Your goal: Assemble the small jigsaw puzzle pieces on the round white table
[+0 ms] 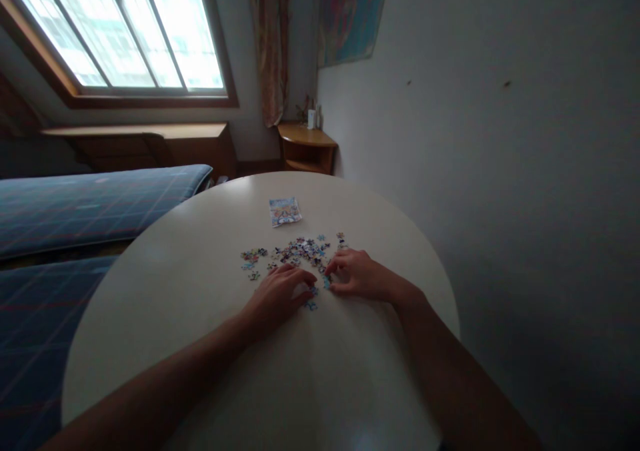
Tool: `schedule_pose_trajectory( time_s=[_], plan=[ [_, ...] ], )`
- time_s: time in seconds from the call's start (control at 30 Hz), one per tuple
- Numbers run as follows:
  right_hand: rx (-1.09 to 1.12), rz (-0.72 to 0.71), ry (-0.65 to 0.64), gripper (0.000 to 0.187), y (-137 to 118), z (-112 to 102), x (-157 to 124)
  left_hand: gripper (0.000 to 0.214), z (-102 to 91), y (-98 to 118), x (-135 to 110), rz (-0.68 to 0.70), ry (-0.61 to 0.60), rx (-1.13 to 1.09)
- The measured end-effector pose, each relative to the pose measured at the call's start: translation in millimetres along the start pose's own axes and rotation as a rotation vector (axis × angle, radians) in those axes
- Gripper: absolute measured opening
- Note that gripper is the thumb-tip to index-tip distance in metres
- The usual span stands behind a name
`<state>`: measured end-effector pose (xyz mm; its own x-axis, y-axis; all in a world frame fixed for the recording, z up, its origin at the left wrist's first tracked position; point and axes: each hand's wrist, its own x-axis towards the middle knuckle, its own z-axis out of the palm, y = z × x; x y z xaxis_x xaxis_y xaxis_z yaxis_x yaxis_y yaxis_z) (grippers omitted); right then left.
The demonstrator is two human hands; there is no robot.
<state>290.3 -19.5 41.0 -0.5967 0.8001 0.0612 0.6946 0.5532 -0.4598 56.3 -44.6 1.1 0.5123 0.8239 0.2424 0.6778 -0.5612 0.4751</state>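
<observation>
Small jigsaw puzzle pieces (303, 248) lie in a loose pile on the round white table (165, 298). My left hand (283, 290) rests palm down at the near edge of the pile, thumb and index finger apart. Beside its fingertips are a bluish puzzle piece (314, 291) and, just nearer to me, another bluish piece (311, 306). Opposite it, my right hand (353, 272) is curled, with a blue-green puzzle piece (327, 282) between thumb and fingertips. The undersides of both hands are hidden.
A small printed picture sheet or packet (285, 212) lies beyond the pile. Several pieces (253, 256) are spread to the left. A plaid-covered bench or bed (100, 201) borders the table's left side, and a white wall (500, 191) stands at the right.
</observation>
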Motion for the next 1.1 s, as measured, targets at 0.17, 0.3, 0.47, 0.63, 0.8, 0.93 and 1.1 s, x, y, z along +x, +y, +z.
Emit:
schedule_pose_trajectory(
  time_s=[0.17, 0.3, 0.47, 0.63, 0.8, 0.93, 1.1],
  plan=[
    [-0.016, 0.006, -0.028, 0.021, -4.6, 1.5, 0.8, 0.018, -0.2, 0.3, -0.6, -0.028, 0.004, -0.022],
    [-0.012, 0.013, -0.029, 0.021, -8.2, 2.7, 0.4, 0.019, 0.7, 0.1, -1.8, -0.033, 0.019, -0.018],
    [0.018, -0.005, -0.014, 0.021, -8.5, 5.7, 1.3, 0.017, 2.4, 2.5, -1.3, -0.035, 0.032, -0.005],
    [0.013, -0.007, 0.002, 0.02, -7.7, 8.1, 2.4, 0.017, 3.3, 3.5, -0.8, -0.042, 0.032, -0.025],
    [0.018, -0.024, 0.006, 0.02, -8.2, 7.7, 2.3, 0.016, 4.0, 3.9, -1.3, -0.047, 0.045, -0.042],
    [0.015, -0.026, -0.004, 0.02, -9.3, 6.4, 2.5, 0.016, 2.8, 6.9, -1.1, -0.086, 0.035, -0.037],
    [0.003, -0.026, -0.005, 0.02, -9.6, 5.3, 3.0, 0.019, 2.9, 7.4, -2.1, -0.105, 0.044, -0.043]
  ],
)
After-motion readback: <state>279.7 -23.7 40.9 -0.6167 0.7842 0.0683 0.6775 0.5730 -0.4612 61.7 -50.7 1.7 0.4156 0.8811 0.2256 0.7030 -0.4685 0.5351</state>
